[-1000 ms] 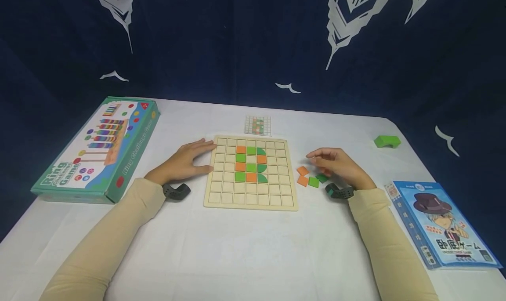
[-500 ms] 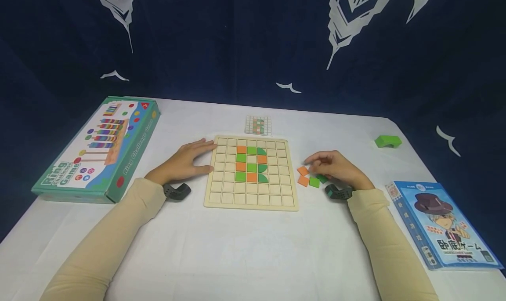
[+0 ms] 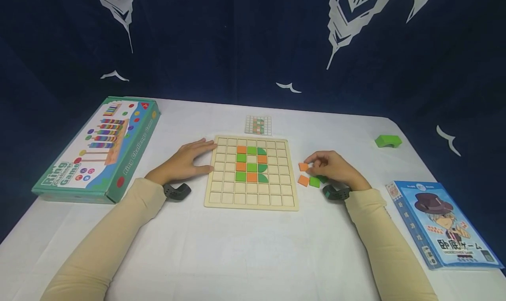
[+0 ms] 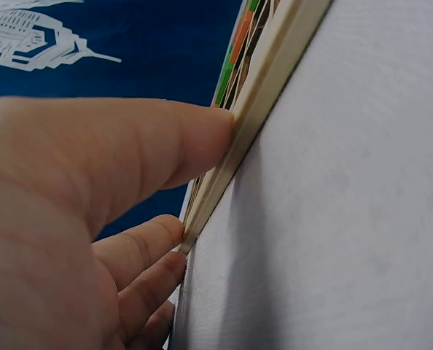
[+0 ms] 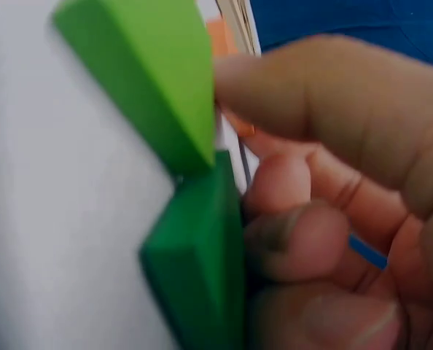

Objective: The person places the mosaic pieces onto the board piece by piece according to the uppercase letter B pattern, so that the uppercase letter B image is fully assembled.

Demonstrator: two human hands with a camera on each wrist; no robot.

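Note:
The square wooden board holds orange and green squares and dark green rounded pieces around its middle. My left hand touches its left edge with thumb and fingertips; in the left wrist view the thumb of that hand presses the board's side. Right of the board, my right hand pinches an orange tile between thumb and index finger. Another orange tile and a light green piece lie below. A dark green piece is partly covered by the right hand; the right wrist view shows it close to the curled fingers.
A small pattern card lies behind the board. On the left is a large green game box. A green arched block stands at the back right, and a blue game box lies at the right edge.
My right hand has come down and slightly left onto the orange tile, which has turned and shifted a little away from the lower orange tile. My left hand has stayed put.

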